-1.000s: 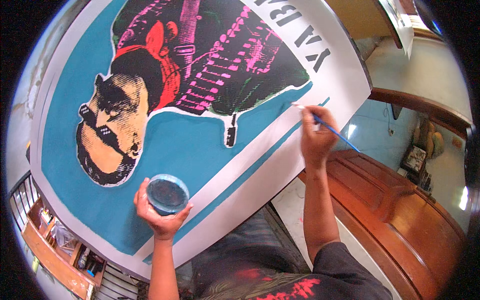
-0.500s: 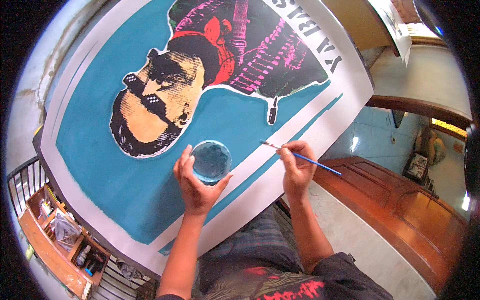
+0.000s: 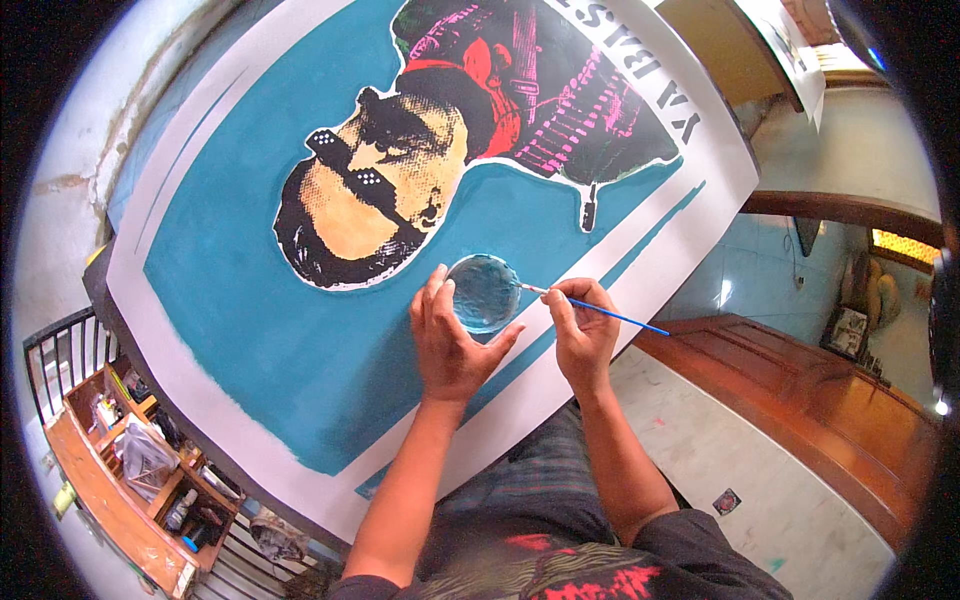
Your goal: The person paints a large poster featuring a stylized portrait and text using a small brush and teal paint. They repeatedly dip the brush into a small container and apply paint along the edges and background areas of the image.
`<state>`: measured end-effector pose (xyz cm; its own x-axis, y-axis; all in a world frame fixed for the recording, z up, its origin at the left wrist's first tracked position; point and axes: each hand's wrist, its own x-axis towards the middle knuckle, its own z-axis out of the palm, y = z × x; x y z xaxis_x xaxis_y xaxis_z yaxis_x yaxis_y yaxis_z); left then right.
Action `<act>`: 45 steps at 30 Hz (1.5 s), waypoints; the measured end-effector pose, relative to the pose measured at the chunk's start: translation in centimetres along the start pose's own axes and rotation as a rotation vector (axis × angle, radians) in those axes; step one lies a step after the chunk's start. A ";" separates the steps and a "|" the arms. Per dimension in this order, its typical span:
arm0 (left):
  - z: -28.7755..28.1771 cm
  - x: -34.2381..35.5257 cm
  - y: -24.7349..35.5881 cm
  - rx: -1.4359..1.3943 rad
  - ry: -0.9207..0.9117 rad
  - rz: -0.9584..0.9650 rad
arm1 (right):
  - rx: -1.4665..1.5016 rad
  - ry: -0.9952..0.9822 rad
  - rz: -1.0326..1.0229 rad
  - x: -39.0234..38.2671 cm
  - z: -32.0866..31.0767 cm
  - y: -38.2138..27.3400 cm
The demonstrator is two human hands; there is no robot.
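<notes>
My left hand (image 3: 447, 340) is closed around a round clear cup (image 3: 484, 293) with blue-grey paint inside, held above the painting. In my right hand (image 3: 583, 330) is a thin paintbrush (image 3: 625, 318) with a blue handle, pinched between thumb and fingers. Its bristle end meets the right rim of the cup; whether it dips into the paint I cannot tell. Beneath both hands lies a large painting (image 3: 270, 370) with a teal ground and white border. It bears a sideways portrait in black, tan, red and pink, with pixelated sunglasses and black stencilled letters.
At the lower left a wooden shelf box (image 3: 105, 495) holds bottles and a plastic bag, next to black metal railings (image 3: 70, 360). Brown wooden panelling (image 3: 790, 400) stands at the right. A small dark square object (image 3: 727, 502) lies on the pale floor (image 3: 690, 450).
The paintbrush tip has come to the cup's rim, and the cup and my right hand are closer together. The whole view has shifted, so the painting appears farther right.
</notes>
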<state>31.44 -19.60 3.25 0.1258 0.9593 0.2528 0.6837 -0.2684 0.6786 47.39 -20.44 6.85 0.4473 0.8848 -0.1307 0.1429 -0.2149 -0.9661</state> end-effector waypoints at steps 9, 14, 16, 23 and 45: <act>-0.1 0.2 0.2 0.026 0.004 0.019 | -0.206 -0.066 -0.182 -0.2 0.9 -1.3; 0.4 0.0 0.0 0.036 0.061 0.034 | -0.276 -0.103 -0.301 -0.2 1.9 -1.1; 0.6 -0.1 -0.2 0.039 0.086 0.036 | -0.297 -0.121 -0.326 -0.1 2.1 -1.1; 0.6 -0.3 -0.5 0.012 0.157 0.066 | -0.312 -0.181 -0.281 -0.3 2.1 -1.1; 0.4 -0.3 -0.5 -0.196 0.134 0.106 | -0.231 -0.287 -0.299 -0.5 1.9 -1.8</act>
<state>31.30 -19.75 2.52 0.0838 0.9084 0.4097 0.5179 -0.3909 0.7609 45.21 -19.73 8.24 0.0990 0.9934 0.0580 0.4358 0.0091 -0.9000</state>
